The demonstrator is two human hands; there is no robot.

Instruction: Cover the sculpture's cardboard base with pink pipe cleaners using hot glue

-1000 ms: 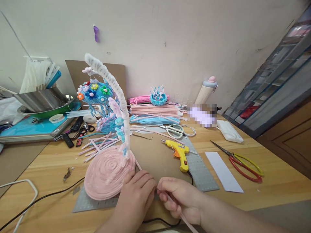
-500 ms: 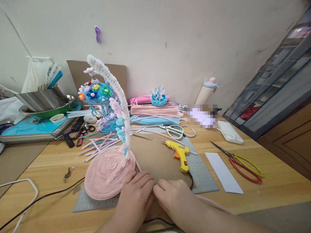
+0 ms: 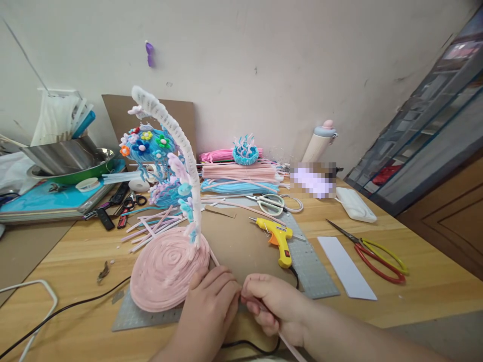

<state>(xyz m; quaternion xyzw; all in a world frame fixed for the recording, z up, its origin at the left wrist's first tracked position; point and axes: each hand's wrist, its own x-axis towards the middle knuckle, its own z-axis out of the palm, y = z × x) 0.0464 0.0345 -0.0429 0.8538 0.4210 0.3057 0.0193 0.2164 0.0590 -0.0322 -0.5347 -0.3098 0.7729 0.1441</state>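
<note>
A pink pipe cleaner [image 3: 290,346] runs through the closed fingers of my right hand [image 3: 277,306], its tail trailing toward the bottom edge. Right beside it, my left hand [image 3: 213,301] has its fingers curled at the edge of a coiled pink pipe-cleaner disc [image 3: 169,269]; the strand appears to pass under these fingers, from the disc's right side. A white curved stem [image 3: 184,141] rises from the disc, carrying small pastel flowers and a blue dome [image 3: 151,146] dotted with colourful flowers. What lies beneath my left palm is hidden.
A yellow glue gun [image 3: 279,239] lies on brown cardboard over a grey cutting mat [image 3: 320,281]. Red-and-yellow scissors [image 3: 377,259] and a white strip [image 3: 347,269] lie right. Pale-handled scissors [image 3: 273,203] and pipe-cleaner bundles [image 3: 241,173] are behind. A black cord [image 3: 71,304] crosses the left side.
My right hand has rolled over and its fingers now show around the pink pipe cleaner, whose tail has swung closer toward me. My left hand stays almost in place.
</note>
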